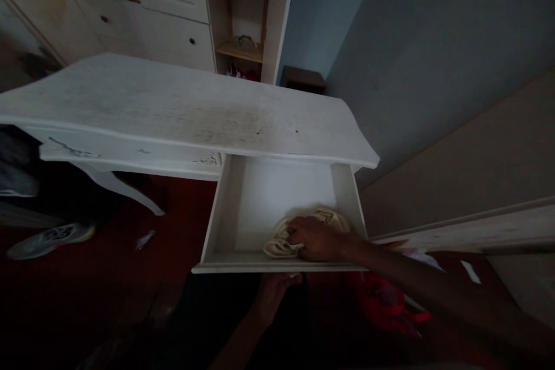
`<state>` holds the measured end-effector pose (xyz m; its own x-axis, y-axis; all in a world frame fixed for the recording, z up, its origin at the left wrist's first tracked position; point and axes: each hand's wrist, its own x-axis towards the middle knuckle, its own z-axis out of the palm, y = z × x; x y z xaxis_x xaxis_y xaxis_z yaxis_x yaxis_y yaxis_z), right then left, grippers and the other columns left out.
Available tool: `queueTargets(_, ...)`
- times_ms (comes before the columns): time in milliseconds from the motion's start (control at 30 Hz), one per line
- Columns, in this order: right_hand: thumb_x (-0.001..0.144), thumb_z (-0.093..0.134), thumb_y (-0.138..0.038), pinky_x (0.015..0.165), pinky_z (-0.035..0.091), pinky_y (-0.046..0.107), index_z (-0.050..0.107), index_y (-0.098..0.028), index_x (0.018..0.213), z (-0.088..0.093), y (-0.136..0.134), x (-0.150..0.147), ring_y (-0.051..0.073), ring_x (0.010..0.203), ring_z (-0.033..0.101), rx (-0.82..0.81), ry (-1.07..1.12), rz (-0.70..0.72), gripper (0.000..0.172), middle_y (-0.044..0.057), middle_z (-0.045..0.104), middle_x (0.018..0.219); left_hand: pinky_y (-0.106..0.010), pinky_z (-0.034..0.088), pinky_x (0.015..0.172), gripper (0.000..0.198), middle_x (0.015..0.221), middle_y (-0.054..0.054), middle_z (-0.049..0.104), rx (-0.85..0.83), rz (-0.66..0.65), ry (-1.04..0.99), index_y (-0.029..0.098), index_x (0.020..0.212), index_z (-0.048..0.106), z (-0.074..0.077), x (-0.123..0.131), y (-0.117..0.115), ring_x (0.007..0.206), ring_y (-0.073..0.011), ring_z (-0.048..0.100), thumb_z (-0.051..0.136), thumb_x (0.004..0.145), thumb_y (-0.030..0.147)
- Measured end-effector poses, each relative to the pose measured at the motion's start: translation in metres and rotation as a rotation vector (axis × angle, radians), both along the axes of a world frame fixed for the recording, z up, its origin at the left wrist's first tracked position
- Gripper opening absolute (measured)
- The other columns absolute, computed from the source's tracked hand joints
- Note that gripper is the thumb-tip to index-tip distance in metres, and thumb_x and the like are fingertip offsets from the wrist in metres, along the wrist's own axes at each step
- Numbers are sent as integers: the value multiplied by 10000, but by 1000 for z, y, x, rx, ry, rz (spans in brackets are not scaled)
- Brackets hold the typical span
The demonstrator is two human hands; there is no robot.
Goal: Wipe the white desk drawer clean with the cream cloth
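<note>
A white drawer [281,185] is pulled out from the right half of the white table [173,89]. Inside it, near the front, lies a crumpled cream cloth [277,243]. My right hand [318,238] reaches in from the right, its fingers closed on the cloth and pressing it to the drawer floor. Below the drawer's front edge is my left hand [275,292], with its bent fingers up against the drawer front. Part of what those fingers grip is hidden in shadow.
A white cabinet [173,29] with open shelves [240,52] stands behind the table. A shoe [52,241] lies on the dark red floor at left, near a curved table leg [130,188]. A red bag-like item [385,300] lies below my right forearm, beside the wall [468,144].
</note>
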<state>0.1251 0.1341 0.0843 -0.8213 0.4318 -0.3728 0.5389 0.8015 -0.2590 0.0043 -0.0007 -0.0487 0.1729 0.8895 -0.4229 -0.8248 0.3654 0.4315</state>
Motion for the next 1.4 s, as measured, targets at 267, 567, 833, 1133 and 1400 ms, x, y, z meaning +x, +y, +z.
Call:
queueTargets(267,706,625,-133,722,473,343,790,-200,901,31,7,20,264,861,692,-47,-446,-54,264,110,763,884,-386,587,734,189,737,-44,756,-26,-37,22,141,708,754,7,-6,1,730,-229,708,860,578,230)
queueTargets(567,787,684,-161,930,452,530,726,-217,1068,30,-2,35,356,1158,577,265,-445,-69,290,150,667,1202,-377,601,715,231,732,-50,761,-33,-42,32,146,718,770,11,-7,5,731,-240,716,892,553,254)
queueTargets(833,969,394,-130,1015,418,522,575,-213,1312,-6,19,37,327,1340,432,588,-250,-312,397,150,523,1436,-363,611,709,229,755,-43,766,-30,-57,45,156,724,770,6,-8,4,723,-236,725,893,566,266)
queueTargets(1133,853,496,-135,809,535,421,577,-11,1187,-4,95,17,334,1109,584,643,-276,-826,365,288,623,1177,-361,600,687,198,739,-58,765,-30,-11,103,157,701,771,6,-5,2,710,-242,721,870,577,275)
queueTargets(1400,846,539,-201,875,522,442,558,-35,1251,4,105,12,340,1135,636,461,-291,-977,438,280,647,1204,-364,594,692,238,738,-73,765,-46,-35,142,135,717,771,8,-5,2,719,-247,719,876,568,290)
